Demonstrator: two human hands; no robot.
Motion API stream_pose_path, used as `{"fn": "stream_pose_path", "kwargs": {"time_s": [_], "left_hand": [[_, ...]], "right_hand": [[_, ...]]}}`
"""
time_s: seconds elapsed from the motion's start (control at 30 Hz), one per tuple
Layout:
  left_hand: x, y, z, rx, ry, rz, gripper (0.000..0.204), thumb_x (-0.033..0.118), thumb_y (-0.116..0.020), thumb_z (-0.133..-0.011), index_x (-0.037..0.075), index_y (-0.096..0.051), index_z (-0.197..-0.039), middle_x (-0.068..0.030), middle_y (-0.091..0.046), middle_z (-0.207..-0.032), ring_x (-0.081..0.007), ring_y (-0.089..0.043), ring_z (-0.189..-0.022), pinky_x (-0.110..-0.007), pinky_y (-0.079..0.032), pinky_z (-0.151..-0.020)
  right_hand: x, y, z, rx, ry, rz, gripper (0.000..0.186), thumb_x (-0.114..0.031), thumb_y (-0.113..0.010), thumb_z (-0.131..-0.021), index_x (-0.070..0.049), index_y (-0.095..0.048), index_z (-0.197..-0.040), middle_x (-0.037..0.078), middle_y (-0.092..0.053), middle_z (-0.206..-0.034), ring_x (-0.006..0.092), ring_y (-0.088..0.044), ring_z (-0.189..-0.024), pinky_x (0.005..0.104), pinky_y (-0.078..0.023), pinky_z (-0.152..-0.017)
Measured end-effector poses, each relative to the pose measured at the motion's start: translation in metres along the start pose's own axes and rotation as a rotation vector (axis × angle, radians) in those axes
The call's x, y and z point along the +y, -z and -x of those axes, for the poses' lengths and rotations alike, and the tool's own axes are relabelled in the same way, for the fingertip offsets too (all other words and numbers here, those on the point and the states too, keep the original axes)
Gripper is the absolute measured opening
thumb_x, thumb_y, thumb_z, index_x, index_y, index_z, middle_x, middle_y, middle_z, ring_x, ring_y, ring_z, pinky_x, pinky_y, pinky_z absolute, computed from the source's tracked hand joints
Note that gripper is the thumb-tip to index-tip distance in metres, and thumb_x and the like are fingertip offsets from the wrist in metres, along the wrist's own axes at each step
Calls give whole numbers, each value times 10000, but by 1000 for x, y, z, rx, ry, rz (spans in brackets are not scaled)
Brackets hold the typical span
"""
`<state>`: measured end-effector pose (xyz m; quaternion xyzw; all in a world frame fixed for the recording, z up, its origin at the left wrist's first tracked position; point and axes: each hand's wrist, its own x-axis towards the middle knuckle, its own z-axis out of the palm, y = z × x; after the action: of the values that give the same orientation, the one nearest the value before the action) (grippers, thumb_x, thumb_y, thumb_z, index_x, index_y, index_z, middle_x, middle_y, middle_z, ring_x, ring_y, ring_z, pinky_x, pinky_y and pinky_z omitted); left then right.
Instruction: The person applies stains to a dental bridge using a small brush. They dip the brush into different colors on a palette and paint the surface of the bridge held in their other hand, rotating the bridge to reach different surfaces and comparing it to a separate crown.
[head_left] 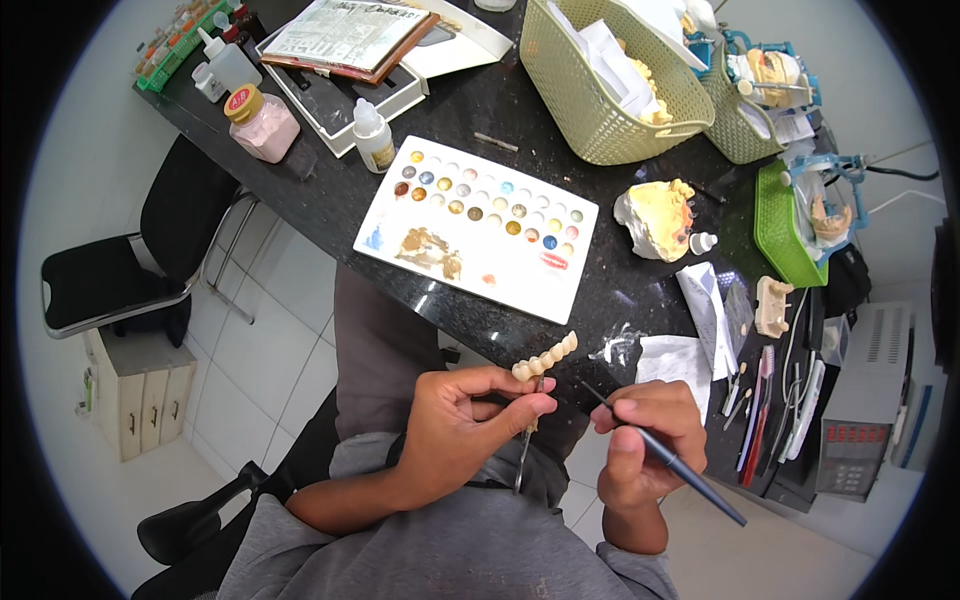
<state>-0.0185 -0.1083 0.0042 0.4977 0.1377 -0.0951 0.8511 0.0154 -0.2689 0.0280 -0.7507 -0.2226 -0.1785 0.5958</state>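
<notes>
A curved row of cream artificial teeth (546, 357) is held on a thin metal holder (525, 450) just past the near edge of the table, the left hand (462, 425) being closed in a grip around that holder with the teeth rising just above its fingertips. A slim dark brush (665, 455) is pinched in the closed grip of the right hand (645, 440), its tip kept just right of the teeth and apart from them. Farther off, a white mixing palette (478, 228) with small colour wells is laid on the black table (620, 290), with a yellow dental cast (660, 217) to its right, woven baskets (610, 85) at the far side, and a white tiled floor (270, 350) and a black chair (130, 255) to the left.
</notes>
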Motion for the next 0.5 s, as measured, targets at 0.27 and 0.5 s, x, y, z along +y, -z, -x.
{"fn": "stream_pose_path", "kwargs": {"time_s": [0.27,0.5], "left_hand": [[11,27,5,73,-89,-13,166,-37,-669,-808,-85,-650,-965,-146,-669,-926,-152,-652,-860,-245,-554,-769],[16,68,-7,232,-304,-56,182,-103,-670,-768,-87,-653,-948,-171,-667,-871,-203,-676,-796,-282,-571,-729]], "right_hand": [[-11,-14,-47,-79,-25,-23,160,-66,-641,-808,51,-578,-897,165,-625,-744,184,-620,-631,249,-507,-581],[-6,-56,-110,-241,-219,-5,139,13,-648,-757,58,-590,-875,177,-648,-796,216,-650,-737,272,-507,-667]]}}
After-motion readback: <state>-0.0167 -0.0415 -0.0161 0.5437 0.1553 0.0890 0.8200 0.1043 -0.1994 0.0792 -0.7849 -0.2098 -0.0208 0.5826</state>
